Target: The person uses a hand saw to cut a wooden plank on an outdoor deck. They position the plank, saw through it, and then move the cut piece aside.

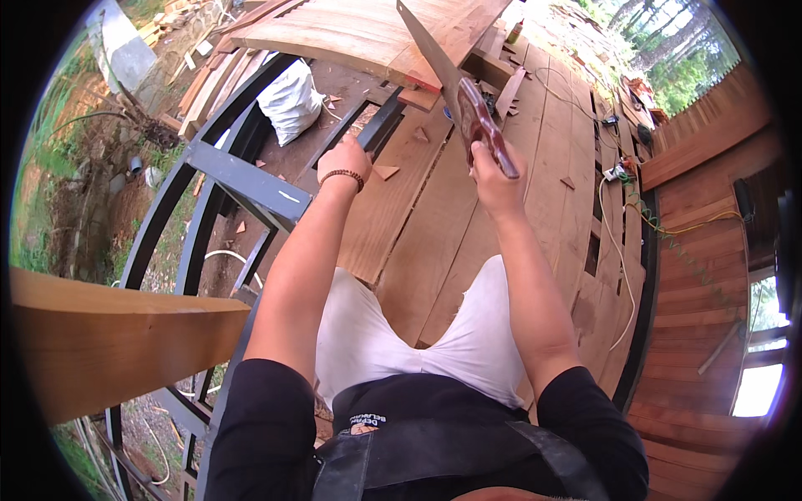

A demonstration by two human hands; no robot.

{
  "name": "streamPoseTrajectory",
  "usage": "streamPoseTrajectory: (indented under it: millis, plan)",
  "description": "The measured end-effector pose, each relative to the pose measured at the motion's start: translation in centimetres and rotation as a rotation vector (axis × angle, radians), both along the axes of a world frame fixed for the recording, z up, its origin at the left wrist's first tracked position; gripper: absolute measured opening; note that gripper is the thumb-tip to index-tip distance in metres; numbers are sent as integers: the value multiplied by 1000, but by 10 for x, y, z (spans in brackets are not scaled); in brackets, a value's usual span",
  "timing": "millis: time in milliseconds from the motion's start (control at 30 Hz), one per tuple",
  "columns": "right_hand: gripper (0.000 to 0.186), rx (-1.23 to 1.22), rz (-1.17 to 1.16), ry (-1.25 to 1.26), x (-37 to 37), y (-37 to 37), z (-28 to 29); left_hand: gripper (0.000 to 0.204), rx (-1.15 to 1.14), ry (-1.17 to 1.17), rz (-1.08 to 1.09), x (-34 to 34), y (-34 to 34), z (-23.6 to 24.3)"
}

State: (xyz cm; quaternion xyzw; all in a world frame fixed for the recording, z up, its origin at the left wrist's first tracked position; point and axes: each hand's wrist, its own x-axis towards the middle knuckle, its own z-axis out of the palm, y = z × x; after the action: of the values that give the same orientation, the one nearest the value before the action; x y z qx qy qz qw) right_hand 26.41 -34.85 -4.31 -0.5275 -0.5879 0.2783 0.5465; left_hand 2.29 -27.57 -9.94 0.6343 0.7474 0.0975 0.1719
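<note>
My right hand (494, 171) is wrapped round the dark reddish wooden handle (483, 121) of a hand saw. Its long blade (434, 50) points up and forward, over the near corner of a slatted wooden panel (326, 33). My left hand (342, 160), with a beaded bracelet at the wrist, has curled fingers beside a short dark steel bar (383, 125); whether it grips anything is hidden. Under both arms are wooden boards (422, 225), with small triangular offcuts lying on them.
A dark steel frame (251, 188) and thick timber beam (125, 334) flank my left side. A white sack (288, 104) lies behind the frame. Cables (622, 259) run along the right, beside a wooden wall (685, 317). Stacked planks (217, 92) stand at upper left.
</note>
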Motion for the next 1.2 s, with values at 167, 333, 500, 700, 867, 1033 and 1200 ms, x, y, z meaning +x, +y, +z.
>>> streamPoseTrajectory:
  millis: [167,333,500,700,867,1033,1200]
  plan:
    - [14,-149,-12,131,12,-101,-21,48,-8,7,35,-20,-3,-8]
    - [13,-159,-61,94,28,-85,-26,49,-15,-9,22,2,-1,0]
    - [12,-110,-9,96,-10,-21,-4,46,16,15,14,-13,-3,-7]
    - [12,-114,-25,126,26,-90,-25,46,-50,-8,39,-4,-1,-9]
    - [11,-76,-21,34,8,-30,-6,47,21,16,0,-3,2,-3]
    - [10,45,-42,22,16,-97,-38,50,6,38,41,-19,0,-10]
    - [10,-24,-38,4,21,-54,-17,50,16,3,16,2,3,-1]
